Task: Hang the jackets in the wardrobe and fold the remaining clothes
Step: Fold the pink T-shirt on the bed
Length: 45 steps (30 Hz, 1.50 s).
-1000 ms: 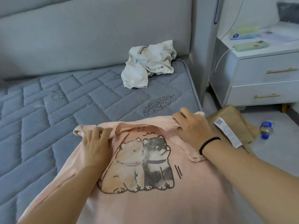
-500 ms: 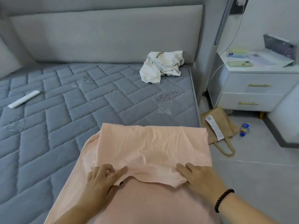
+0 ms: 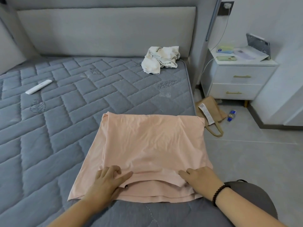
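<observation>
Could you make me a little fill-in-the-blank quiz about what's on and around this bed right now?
1. Both hands, the left hand and the right hand, rest on a folded shirt whose colour is ____.
2. The crumpled white garment lies near the ____ of the bed.
3. The black bead bracelet is worn on the ____ wrist.
4. The small bottle with a blue cap lies on the ____.

Missing words: pink; headboard; right; floor

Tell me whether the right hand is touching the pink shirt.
Touching. The head view shows the right hand lying on the folded pink shirt, its fingers on the near folded edge with no gap between them.
</observation>
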Each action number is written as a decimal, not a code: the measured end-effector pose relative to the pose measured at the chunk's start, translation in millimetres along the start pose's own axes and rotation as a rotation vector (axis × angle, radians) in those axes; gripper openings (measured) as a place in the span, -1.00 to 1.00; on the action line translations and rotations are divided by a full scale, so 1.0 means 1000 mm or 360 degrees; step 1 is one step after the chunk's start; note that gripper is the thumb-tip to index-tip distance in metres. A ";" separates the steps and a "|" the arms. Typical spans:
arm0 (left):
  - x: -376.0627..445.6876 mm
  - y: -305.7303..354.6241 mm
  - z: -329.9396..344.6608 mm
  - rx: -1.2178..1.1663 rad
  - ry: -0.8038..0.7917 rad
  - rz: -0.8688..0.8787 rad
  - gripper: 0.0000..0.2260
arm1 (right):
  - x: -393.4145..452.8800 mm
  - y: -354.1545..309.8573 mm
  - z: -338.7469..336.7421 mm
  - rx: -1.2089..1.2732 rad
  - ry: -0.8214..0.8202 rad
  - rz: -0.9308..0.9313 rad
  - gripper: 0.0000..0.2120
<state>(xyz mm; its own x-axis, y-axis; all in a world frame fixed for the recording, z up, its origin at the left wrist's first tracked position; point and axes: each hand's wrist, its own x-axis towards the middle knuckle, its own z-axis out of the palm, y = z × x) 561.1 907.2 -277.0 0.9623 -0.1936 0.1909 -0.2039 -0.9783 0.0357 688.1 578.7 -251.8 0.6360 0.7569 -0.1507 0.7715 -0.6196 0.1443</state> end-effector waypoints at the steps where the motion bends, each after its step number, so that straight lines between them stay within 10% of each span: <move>1: -0.007 0.000 0.000 0.0001 -0.0028 0.0001 -0.51 | -0.002 -0.004 -0.003 -0.0028 -0.0047 -0.0009 -0.49; 16: 0.009 0.052 -0.003 -0.0157 -0.0234 0.0347 -0.65 | -0.080 0.051 -0.037 0.0765 -0.0486 0.0324 -0.73; 24: 0.099 0.145 0.030 -0.0553 -0.0508 0.0325 -0.51 | -0.036 0.064 0.000 0.1921 0.0158 0.1520 -0.74; 35: 0.093 0.176 0.056 -0.0688 -0.0463 0.0317 -0.59 | -0.005 0.054 0.047 0.2139 0.0248 0.1657 -0.73; 39: 0.091 0.157 0.032 -0.1313 0.0059 -0.0349 -0.71 | -0.009 0.056 0.056 0.1943 0.0197 0.1794 -0.84; 42: 0.082 0.108 0.019 -0.1190 0.0742 -0.1079 -0.73 | -0.007 0.052 0.058 0.1854 0.0219 0.1731 -0.90; 45: 0.068 0.039 0.011 -0.1073 0.0868 -0.1912 -0.71 | -0.003 0.048 0.060 0.1783 0.0181 0.1675 -0.91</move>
<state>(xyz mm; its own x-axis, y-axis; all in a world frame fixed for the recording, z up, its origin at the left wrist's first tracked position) 620.5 855.4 -274.0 0.4577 0.8878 0.0487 0.4567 -0.2817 0.8438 724.4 534.6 -302.7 0.9181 -0.1295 -0.3746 -0.3617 -0.6603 -0.6582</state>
